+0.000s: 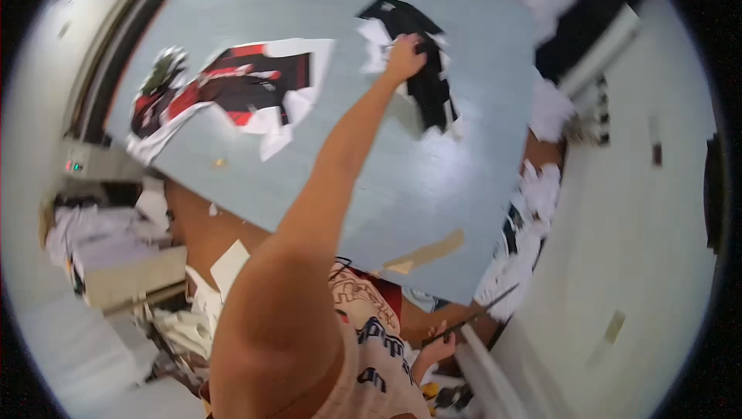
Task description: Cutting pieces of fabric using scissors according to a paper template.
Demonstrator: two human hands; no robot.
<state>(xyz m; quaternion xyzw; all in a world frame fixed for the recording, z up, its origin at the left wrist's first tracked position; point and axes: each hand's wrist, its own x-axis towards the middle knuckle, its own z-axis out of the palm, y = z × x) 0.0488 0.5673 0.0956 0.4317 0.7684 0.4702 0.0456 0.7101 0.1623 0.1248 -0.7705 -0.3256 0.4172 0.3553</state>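
My left arm reaches far across the pale blue table. At its end, my left hand (405, 58) is closed on a piece of black fabric (430, 94) with white edges, near the table's far right part. A shadow falls on the table beside the fabric's lower part. My right hand (440, 344) is down by my body, beyond the table's near edge, closed around dark scissors (471, 318). Their long thin blades point up and to the right. A red, black and white printed fabric piece (251, 79) lies on the left of the table.
The table (309, 179) fills the middle. A tan strip (425, 253) lies near its front edge. White scraps (533, 195) heap along the right wall. Black and white cloth (591, 25) is piled at the far right. A box with pale cloth (131, 276) stands at the left.
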